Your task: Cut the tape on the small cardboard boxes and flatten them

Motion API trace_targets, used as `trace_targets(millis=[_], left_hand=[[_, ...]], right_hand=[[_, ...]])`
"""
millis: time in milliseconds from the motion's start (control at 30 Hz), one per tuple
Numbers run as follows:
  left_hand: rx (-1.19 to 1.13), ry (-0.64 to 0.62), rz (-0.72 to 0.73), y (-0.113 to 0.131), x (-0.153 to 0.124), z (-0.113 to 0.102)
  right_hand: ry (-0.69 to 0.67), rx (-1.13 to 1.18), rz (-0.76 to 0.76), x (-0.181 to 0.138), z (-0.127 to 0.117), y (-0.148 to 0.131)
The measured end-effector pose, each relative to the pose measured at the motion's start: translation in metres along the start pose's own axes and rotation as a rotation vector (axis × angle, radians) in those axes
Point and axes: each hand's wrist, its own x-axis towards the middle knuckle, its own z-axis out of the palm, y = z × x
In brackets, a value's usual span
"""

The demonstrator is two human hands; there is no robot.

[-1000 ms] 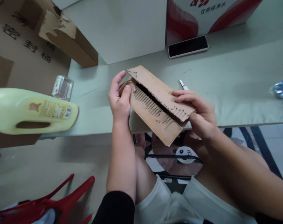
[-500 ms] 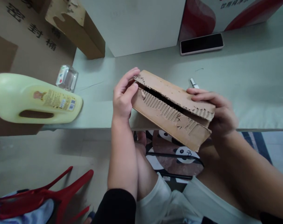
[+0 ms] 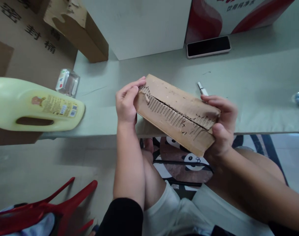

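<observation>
A brown cardboard box (image 3: 175, 114) is held tilted over the table's front edge, its upper face torn so the corrugated ridges show along a narrow seam. The two flaps lie nearly together there. My left hand (image 3: 126, 101) grips the box's left end, thumb on top and fingers around the far corner. At the right end my right hand (image 3: 224, 123) is closed on the box, with thumb and fingers at its edge. Just behind the right fingers lies a small white and grey tool (image 3: 202, 88) on the table, partly covered; its kind is unclear.
A yellow jug-like bottle (image 3: 38, 105) lies on the left beside a clear plastic container (image 3: 67, 82). Behind stand a narrow cardboard box (image 3: 77, 32), a white carton (image 3: 141, 29) and a phone (image 3: 208, 47). A red chair (image 3: 65, 203) is at lower left.
The gap between the torn flaps has narrowed to a thin seam. My right hand has shifted so its thumb now presses on the box's right end.
</observation>
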Motion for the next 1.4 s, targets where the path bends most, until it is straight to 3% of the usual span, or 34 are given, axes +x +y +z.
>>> trace_targets(millis=[433,533,667,767,1200,1400], left_hand=[[0.077,0.028,-0.034,0.0,-0.002,-0.001],[0.095,0.049,-0.039,-0.001,-0.002,-0.002],[0.069,0.04,-0.05,0.0,-0.003,-0.002],[0.043,0.014,-0.048,0.002,-0.005,-0.002],[0.104,0.014,0.006,0.0,-0.008,-0.003],[0.084,0.052,-0.031,-0.002,-0.006,0.003]], right_hand=[[0.011,0.087,0.066,0.022,-0.007,0.022],[0.005,0.113,-0.024,0.017,-0.009,0.018],[-0.126,0.014,-0.185,0.01,-0.014,0.009],[-0.151,-0.021,-0.147,0.008,-0.017,0.005],[0.025,-0.025,-0.056,0.028,-0.009,0.03],[-0.029,-0.07,-0.031,0.026,-0.012,0.025]])
